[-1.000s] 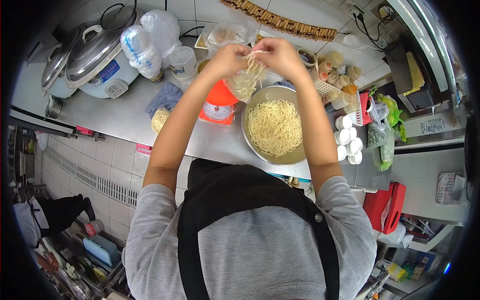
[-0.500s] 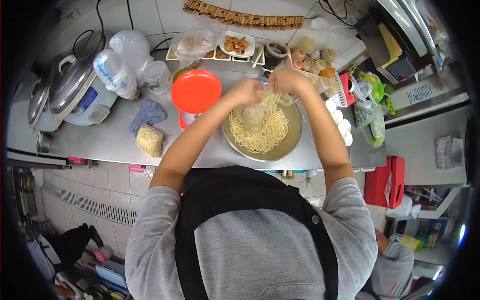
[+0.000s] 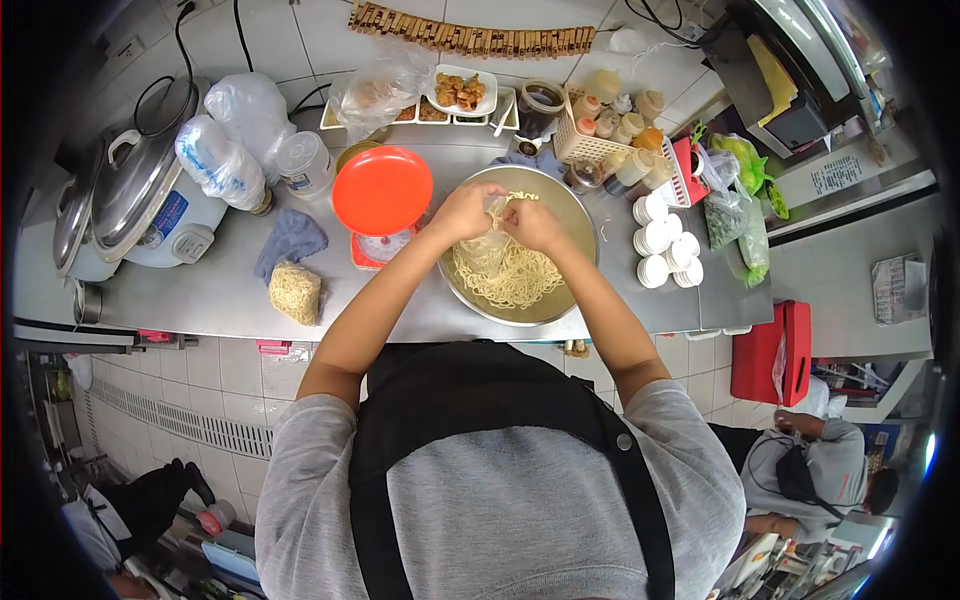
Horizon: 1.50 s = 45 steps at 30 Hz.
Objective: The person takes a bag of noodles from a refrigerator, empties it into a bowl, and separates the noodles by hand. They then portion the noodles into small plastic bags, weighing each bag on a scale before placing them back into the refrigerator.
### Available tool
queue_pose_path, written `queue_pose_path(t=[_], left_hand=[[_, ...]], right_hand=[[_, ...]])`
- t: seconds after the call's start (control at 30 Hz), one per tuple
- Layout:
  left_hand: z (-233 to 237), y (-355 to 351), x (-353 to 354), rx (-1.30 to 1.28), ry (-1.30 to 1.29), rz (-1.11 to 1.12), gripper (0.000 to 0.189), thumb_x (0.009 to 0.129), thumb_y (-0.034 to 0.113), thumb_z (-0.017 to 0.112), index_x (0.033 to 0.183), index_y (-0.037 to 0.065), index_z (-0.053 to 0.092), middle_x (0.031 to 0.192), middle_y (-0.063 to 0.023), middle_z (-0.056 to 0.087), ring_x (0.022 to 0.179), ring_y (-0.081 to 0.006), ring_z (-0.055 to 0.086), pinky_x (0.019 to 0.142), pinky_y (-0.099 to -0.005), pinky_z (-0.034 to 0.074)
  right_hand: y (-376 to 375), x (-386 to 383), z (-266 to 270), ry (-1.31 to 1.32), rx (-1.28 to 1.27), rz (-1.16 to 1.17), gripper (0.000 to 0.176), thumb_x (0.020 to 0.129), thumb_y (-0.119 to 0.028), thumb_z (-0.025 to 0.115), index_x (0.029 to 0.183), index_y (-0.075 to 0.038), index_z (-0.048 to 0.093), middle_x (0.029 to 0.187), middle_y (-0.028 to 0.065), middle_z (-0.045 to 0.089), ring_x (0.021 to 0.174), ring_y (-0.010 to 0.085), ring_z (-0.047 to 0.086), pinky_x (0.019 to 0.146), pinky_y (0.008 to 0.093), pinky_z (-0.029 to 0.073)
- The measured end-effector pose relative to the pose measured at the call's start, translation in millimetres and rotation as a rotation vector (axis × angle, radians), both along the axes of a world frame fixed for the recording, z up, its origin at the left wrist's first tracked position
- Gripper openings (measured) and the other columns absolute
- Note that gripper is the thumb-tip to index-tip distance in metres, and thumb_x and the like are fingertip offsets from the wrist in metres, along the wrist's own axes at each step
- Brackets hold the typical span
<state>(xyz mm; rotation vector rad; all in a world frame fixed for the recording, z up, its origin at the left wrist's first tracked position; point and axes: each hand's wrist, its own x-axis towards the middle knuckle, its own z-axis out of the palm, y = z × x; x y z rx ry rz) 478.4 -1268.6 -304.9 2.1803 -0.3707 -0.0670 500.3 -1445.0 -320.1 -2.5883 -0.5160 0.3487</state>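
A wide metal bowl [image 3: 585, 235] holds a heap of yellow noodles [image 3: 522, 282]. Above its left half, my left hand [image 3: 466, 212] grips the top of a clear plastic bag [image 3: 482, 254] that has noodles inside. At the mouth of that bag is my right hand [image 3: 532, 222], its fingers closed on some noodles and partly hidden. Left of the bowl stands a kitchen scale [image 3: 383, 248] topped with a round red tray [image 3: 382, 188]. A filled bag of noodles [image 3: 295, 293] lies near the counter's front edge, beside a blue-grey cloth [image 3: 291, 243].
Stacked white lids [image 3: 654, 240] stand right of the bowl. Behind them is a basket of sauce bottles [image 3: 590, 140]. A divided condiment tray [image 3: 440, 115] lines the wall. Large cookers [image 3: 165, 205] occupy the left end. A co-worker [image 3: 805, 465] is behind at right, another [image 3: 130, 510] at left.
My right hand has come down and left with its noodles to the bag's mouth. My left hand has moved slightly down and left. The white lids are now uncovered by my right arm.
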Motion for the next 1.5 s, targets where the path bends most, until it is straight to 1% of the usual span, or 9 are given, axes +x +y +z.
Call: queue_pose_path(t=[0.37, 0.6, 0.67, 0.7, 0.77, 1.1, 1.33, 1.4, 1.5], left_hand=[[-11.5, 7.7, 0.9, 0.439, 0.163, -0.143, 0.054, 0.068, 0.009, 0.058, 0.123, 0.008, 0.054, 0.117, -0.0213, 0.057, 0.111, -0.0337, 0.054, 0.092, -0.0402, 0.044], [-2.1, 14.3, 1.0, 0.275, 0.113, -0.205, 0.046, 0.064, 0.024, 0.073, 0.105, 0.004, 0.064, 0.096, -0.0228, 0.064, 0.091, -0.0333, 0.063, 0.080, -0.0409, 0.048], [7.6, 13.7, -1.9, 0.211, 0.240, -0.110, 0.040, 0.066, 0.024, 0.074, 0.098, 0.002, 0.066, 0.087, -0.0223, 0.065, 0.081, -0.0333, 0.065, 0.074, -0.0396, 0.050], [3.5, 14.2, -1.1, 0.211, 0.241, -0.111, 0.040, 0.066, 0.024, 0.074, 0.098, 0.002, 0.066, 0.087, -0.0223, 0.065, 0.081, -0.0333, 0.065, 0.074, -0.0396, 0.050], [-6.0, 16.0, 1.5, 0.181, 0.127, -0.123, 0.039, 0.067, 0.018, 0.073, 0.101, 0.001, 0.065, 0.085, -0.0223, 0.066, 0.076, -0.0330, 0.066, 0.071, -0.0391, 0.051], [-15.1, 16.2, -0.5, 0.227, 0.170, -0.012, 0.034, 0.067, 0.005, 0.065, 0.101, 0.001, 0.066, 0.099, -0.0207, 0.064, 0.093, -0.0310, 0.063, 0.085, -0.0369, 0.049], [24.3, 11.1, -0.3, -0.057, 0.268, 0.011, 0.044, 0.066, -0.009, 0.055, 0.108, -0.002, 0.061, 0.095, -0.0191, 0.065, 0.071, -0.0247, 0.068, 0.059, -0.0330, 0.055], [49.4, 8.1, -3.9, -0.123, 0.290, -0.030, 0.046, 0.066, -0.011, 0.054, 0.110, -0.002, 0.060, 0.096, -0.0184, 0.065, 0.066, -0.0223, 0.067, 0.054, -0.0313, 0.055], [79.5, 7.3, -7.4, -0.175, 0.215, -0.010, 0.046, 0.066, -0.010, 0.055, 0.111, 0.000, 0.060, 0.104, -0.0167, 0.062, 0.065, -0.0202, 0.067, 0.055, -0.0305, 0.055]], right_hand=[[7.7, 1.4, -19.6, -0.150, 0.063, 0.195, 0.018, 0.070, -0.015, 0.070, 0.082, -0.002, 0.065, 0.077, 0.0123, 0.066, 0.068, 0.0262, 0.063, 0.065, 0.0355, 0.049], [6.3, 0.5, 104.3, -0.114, 0.151, 0.269, 0.022, 0.069, -0.015, 0.071, 0.083, 0.001, 0.065, 0.072, 0.0165, 0.064, 0.066, 0.0281, 0.062, 0.063, 0.0363, 0.049], [4.1, -7.0, 143.6, -0.152, 0.187, 0.193, 0.021, 0.072, -0.016, 0.070, 0.083, 0.000, 0.065, 0.070, 0.0150, 0.063, 0.067, 0.0253, 0.062, 0.063, 0.0350, 0.049], [0.0, -4.0, 153.5, -0.214, 0.211, 0.247, 0.018, 0.077, -0.015, 0.070, 0.082, 0.000, 0.063, 0.060, 0.0017, 0.054, 0.057, 0.0081, 0.049, 0.054, 0.0255, 0.042], [-8.7, -9.6, 186.6, -0.207, 0.230, 0.178, 0.019, 0.075, -0.017, 0.070, 0.083, 0.000, 0.064, 0.063, 0.0064, 0.059, 0.060, 0.0132, 0.056, 0.057, 0.0277, 0.046], [-75.3, -43.9, 276.3, -0.490, 0.906, -0.092, 0.014, 0.083, -0.005, 0.066, 0.094, 0.002, 0.061, 0.078, -0.0008, 0.061, 0.062, 0.0011, 0.049, 0.054, 0.0150, 0.036], [-96.8, -38.2, 219.5, -0.176, 0.637, -0.082, 0.006, 0.084, -0.006, 0.063, 0.089, -0.005, 0.060, 0.079, -0.0027, 0.062, 0.066, 0.0029, 0.052, 0.059, 0.0161, 0.040], [-92.2, -29.5, 185.6, -0.051, 0.079, 0.014, 0.029, 0.072, -0.016, 0.073, 0.098, -0.006, 0.064, 0.083, 0.0035, 0.064, 0.079, 0.0119, 0.059, 0.070, 0.0262, 0.047], [-74.2, -18.6, 123.3, -0.074, -0.022, 0.155, 0.069, 0.064, -0.021, 0.080, 0.126, -0.008, 0.052, 0.119, 0.0154, 0.058, 0.113, 0.0219, 0.052, 0.091, 0.0332, 0.044]])
